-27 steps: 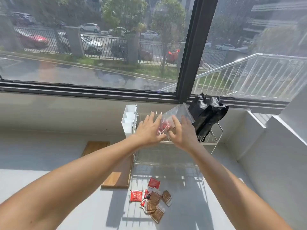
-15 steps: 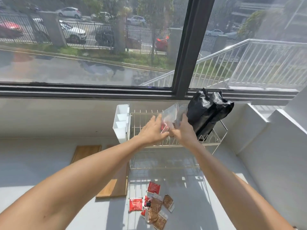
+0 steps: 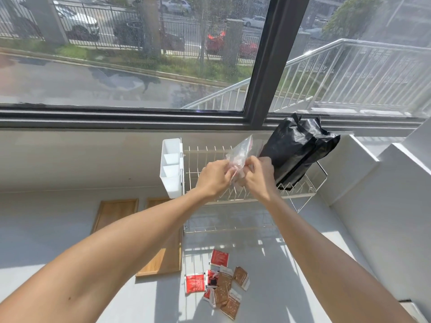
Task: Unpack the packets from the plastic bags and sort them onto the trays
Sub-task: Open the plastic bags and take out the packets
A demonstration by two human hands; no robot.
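Note:
Both hands hold a clear zip plastic bag up in front of the wire rack. My left hand pinches its left side and my right hand pinches its right side; something red shows faintly inside. Below, on the white counter, lies a loose pile of red packets and brown packets. Two wooden trays lie flat to the left: one further left, the other partly hidden under my left forearm.
A two-tier wire dish rack stands against the wall below the window, with a white plastic caddy hung on its left end. A black plastic bag leans on the rack's right end. A white wall closes the right side.
The hands have closed tighter on the clear bag, crumpling it. The view has tilted, so the rack, trays and packets sit higher in the frame.

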